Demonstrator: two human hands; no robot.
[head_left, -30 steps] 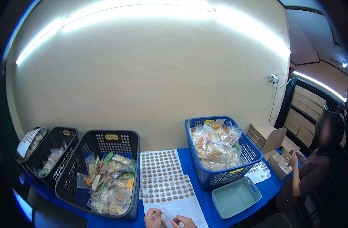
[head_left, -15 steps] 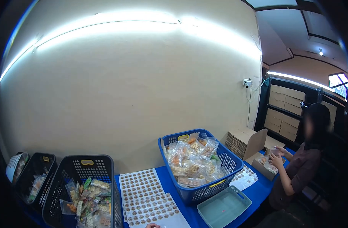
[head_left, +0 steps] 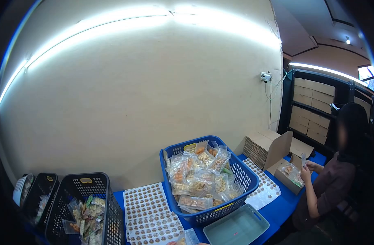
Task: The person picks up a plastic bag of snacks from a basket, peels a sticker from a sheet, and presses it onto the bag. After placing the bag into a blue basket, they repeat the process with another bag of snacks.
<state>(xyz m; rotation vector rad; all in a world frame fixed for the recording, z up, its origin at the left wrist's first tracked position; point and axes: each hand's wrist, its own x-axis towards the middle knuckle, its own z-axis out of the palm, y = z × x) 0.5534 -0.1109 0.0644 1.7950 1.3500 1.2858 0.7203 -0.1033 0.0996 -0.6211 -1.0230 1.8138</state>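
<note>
At the bottom edge a clear plastic packet with pale pieces inside is held over the sticker sheets. Fingertips of my left hand are closed on its left side. Only a sliver of my right hand shows at the packet's right; its fingers are cut off by the frame. Beyond the packet stands a blue basket full of snack packets. An empty green-grey tray lies to the right of the packet.
Black baskets with packets stand at left. More sticker sheets lie right of the blue basket. Stacked flat cardboard and an open box are at the right, beside a co-worker holding a small packet.
The packet and a sliver of my right hand have come into view at the bottom. The view has shifted slightly. The co-worker's hands have lifted a packet upright by the box.
</note>
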